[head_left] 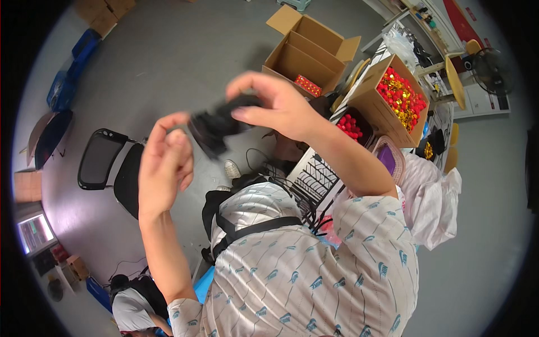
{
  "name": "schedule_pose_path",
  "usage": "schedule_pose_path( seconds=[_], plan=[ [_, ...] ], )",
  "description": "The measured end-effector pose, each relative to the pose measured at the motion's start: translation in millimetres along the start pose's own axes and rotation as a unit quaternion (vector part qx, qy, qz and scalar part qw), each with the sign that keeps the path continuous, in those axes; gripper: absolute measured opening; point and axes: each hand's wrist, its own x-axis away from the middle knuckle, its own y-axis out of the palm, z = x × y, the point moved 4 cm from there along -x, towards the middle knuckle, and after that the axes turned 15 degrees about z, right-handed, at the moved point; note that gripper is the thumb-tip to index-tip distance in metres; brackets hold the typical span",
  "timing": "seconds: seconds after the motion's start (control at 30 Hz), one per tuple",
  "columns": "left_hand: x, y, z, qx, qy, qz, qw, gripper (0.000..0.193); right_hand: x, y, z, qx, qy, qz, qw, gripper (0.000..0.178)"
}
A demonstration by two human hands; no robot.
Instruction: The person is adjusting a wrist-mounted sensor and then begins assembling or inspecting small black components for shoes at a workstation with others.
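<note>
A dark black object (216,126), blurred by motion, hangs in the air in front of me between my two hands. It looks soft or folded, but its kind cannot be made out. My right hand (275,106) grips its right end between the thumb and bent fingers. At its left edge, my left hand (165,160) pinches it with curled fingers. Both hands are raised well above the floor.
An open cardboard box (309,48) stands ahead, holding a red patterned packet (308,85). To the right, a carton (365,95) of red and gold decorations sits on the table. A black chair (103,160) stands left; another person (135,309) is at lower left.
</note>
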Motion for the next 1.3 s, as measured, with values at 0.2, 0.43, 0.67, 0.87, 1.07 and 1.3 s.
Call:
schedule_pose_path(
  seconds=[0.2,0.43,0.67,0.87,1.07,1.3],
  plan=[
    [10.3,56.7,-40.2,-0.034,-0.005,-0.147,0.988,0.051,39.5,17.7,38.5,-0.062,0.132,0.164,0.976,0.011],
    [-21.9,43.3,-25.5,0.054,-0.089,-0.136,0.985,0.051,5.1,15.1,5.4,0.301,-0.170,0.192,0.919,0.017],
    [-71.5,-64.2,34.2,0.408,-0.098,-0.015,0.908,0.053,101.5,-77.6,186.9,0.530,0.297,0.019,0.794,0.094],
    [-110.6,-116.0,106.7,0.450,-0.009,-0.093,0.888,0.033,258.3,-51.5,296.7,0.113,0.694,0.037,0.710,0.050],
    [-150.4,-134.2,142.6,0.426,0.042,-0.039,0.903,0.032,214.7,-38.1,249.3,-0.233,0.511,0.254,0.788,0.011],
    [-189.4,-156.1,126.5,0.373,-0.022,-0.129,0.919,0.040,185.5,-51.7,163.3,-0.313,0.338,0.434,0.775,0.026]
  ],
)
